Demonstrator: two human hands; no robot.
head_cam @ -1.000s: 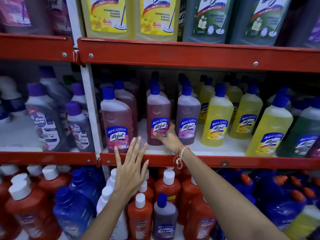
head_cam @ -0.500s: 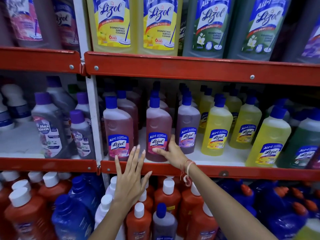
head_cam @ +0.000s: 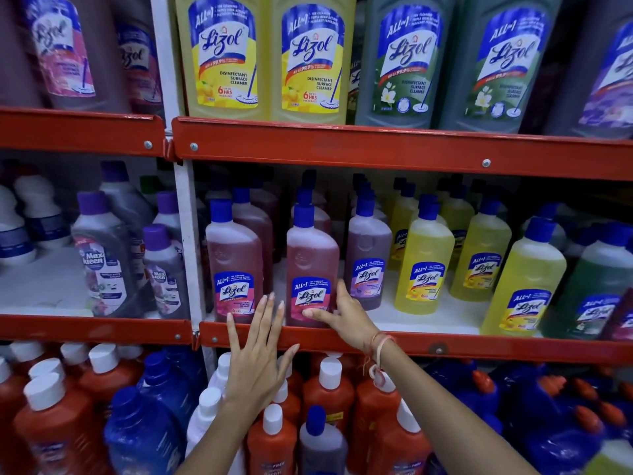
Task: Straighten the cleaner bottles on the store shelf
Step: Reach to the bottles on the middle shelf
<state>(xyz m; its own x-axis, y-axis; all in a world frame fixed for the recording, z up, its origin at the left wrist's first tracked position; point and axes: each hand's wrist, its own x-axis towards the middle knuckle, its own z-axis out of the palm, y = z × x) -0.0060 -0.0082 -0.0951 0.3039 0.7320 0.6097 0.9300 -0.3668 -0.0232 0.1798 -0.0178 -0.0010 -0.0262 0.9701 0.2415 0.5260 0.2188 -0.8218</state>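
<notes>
A pink Lizol bottle (head_cam: 310, 258) with a blue cap stands upright at the front lip of the middle shelf (head_cam: 445, 344). My right hand (head_cam: 344, 311) grips its lower right side, thumb across the label's bottom. Another pink Lizol bottle (head_cam: 233, 258) stands to its left. My left hand (head_cam: 257, 354) hovers with fingers spread in front of the shelf's red lip, its fingertips just below that left bottle. A purple Lizol bottle (head_cam: 368, 248) stands right of the held one, set a little further back.
Yellow Lizol bottles (head_cam: 423, 265) and a green one (head_cam: 596, 289) fill the shelf's right side. Max Kleen bottles (head_cam: 102, 262) stand beyond the white upright (head_cam: 186, 241). Large Lizol bottles (head_cam: 226, 56) stand above. Orange and blue bottles (head_cam: 329, 399) crowd the shelf below.
My right hand has drawn the pink bottle forward to the shelf's front lip, level with its left neighbour. My left hand stays spread below. The view has tilted upward.
</notes>
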